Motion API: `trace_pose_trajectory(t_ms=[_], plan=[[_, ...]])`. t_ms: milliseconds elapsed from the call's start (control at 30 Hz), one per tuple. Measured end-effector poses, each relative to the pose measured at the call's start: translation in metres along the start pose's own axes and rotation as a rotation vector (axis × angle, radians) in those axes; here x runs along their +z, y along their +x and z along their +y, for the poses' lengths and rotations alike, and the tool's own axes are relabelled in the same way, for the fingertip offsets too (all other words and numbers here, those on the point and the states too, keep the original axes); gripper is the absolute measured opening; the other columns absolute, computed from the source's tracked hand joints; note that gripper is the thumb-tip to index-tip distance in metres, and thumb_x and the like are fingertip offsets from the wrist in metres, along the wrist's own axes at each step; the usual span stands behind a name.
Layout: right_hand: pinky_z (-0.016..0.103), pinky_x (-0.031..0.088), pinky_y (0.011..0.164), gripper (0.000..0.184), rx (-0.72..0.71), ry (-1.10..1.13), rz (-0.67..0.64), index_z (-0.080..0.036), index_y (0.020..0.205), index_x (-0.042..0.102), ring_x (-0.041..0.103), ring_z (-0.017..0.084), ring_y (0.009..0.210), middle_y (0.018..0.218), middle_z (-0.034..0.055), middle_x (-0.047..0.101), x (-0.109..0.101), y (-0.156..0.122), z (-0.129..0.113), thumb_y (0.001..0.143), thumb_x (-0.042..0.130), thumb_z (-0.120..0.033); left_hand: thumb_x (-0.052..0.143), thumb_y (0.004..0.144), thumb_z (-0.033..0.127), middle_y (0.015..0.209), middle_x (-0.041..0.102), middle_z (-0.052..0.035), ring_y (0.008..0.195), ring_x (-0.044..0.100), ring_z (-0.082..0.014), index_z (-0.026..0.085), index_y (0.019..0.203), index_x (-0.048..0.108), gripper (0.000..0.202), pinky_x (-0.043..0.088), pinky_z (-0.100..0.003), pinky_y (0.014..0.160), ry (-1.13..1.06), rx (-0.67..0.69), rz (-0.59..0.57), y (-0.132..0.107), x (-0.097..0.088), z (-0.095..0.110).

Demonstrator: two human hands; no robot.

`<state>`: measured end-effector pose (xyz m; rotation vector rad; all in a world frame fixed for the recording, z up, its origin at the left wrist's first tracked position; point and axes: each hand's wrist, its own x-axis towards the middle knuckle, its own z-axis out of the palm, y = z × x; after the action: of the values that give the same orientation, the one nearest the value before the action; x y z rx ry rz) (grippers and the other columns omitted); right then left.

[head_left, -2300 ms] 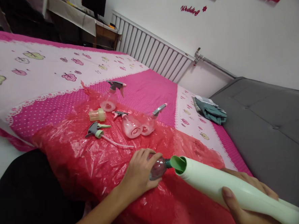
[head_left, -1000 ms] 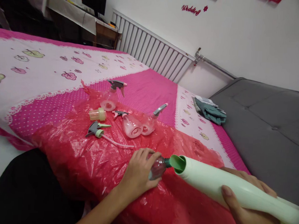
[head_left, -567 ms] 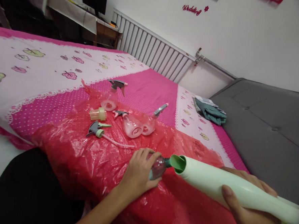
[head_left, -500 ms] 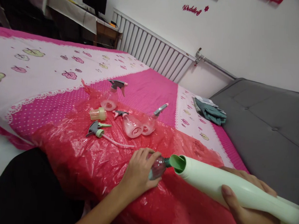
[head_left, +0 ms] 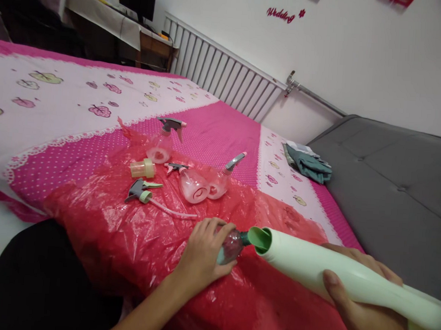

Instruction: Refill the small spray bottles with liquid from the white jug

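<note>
My left hand (head_left: 203, 255) is wrapped round a small clear bottle (head_left: 230, 246) standing on the red plastic sheet (head_left: 126, 239). My right hand (head_left: 364, 313) grips a large pale green jug (head_left: 333, 276), tilted with its green spout (head_left: 260, 238) at the small bottle's mouth. Beyond lie a loose spray head with its tube (head_left: 144, 192), a pale green cap piece (head_left: 142, 168) and three clear spray bottles (head_left: 161, 142) (head_left: 190, 184) (head_left: 223, 177).
The sheet covers a pink and white bedspread (head_left: 59, 120). A grey sofa (head_left: 391, 185) runs along the right, with folded teal cloth (head_left: 310, 165) beside it. A white radiator (head_left: 226, 78) lines the wall; a desk (head_left: 113, 21) stands behind.
Both hands, the jug and the small bottle keep nearly the same pose. The view has drifted very slightly; nothing on the sheet has moved.
</note>
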<state>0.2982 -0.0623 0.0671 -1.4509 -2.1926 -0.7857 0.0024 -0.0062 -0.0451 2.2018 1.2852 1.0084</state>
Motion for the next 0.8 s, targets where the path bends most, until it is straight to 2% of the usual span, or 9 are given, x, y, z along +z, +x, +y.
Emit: trace_pose_trajectory(t_ms=[467, 800], plan=[[0.037, 0.032, 0.097, 0.044, 0.058, 0.053, -0.007, -0.024, 0.116, 0.06, 0.057, 0.023, 0.101, 0.11, -0.0015, 0.063, 0.0045, -0.0032, 0.0002, 0.112, 0.036, -0.06, 0.089, 0.074, 0.021, 0.127, 0.063, -0.013, 0.115, 0.061, -0.0375, 0.02, 0.133, 0.057, 0.067, 0.054, -0.058, 0.101, -0.026, 0.018, 0.034, -0.0032, -0.0009, -0.0005], [0.038, 0.033, 0.094, 0.039, 0.014, 0.054, -0.01, -0.025, 0.118, 0.06, 0.057, 0.023, 0.099, 0.111, -0.0006, 0.063, -0.001, 0.0023, -0.0022, 0.112, 0.037, -0.055, 0.088, 0.075, 0.023, 0.126, 0.062, -0.0108, 0.114, 0.061, -0.0362, 0.024, 0.133, 0.054, 0.067, 0.055, -0.057, 0.1, -0.044, 0.026, 0.067, -0.0064, 0.0018, -0.0036]])
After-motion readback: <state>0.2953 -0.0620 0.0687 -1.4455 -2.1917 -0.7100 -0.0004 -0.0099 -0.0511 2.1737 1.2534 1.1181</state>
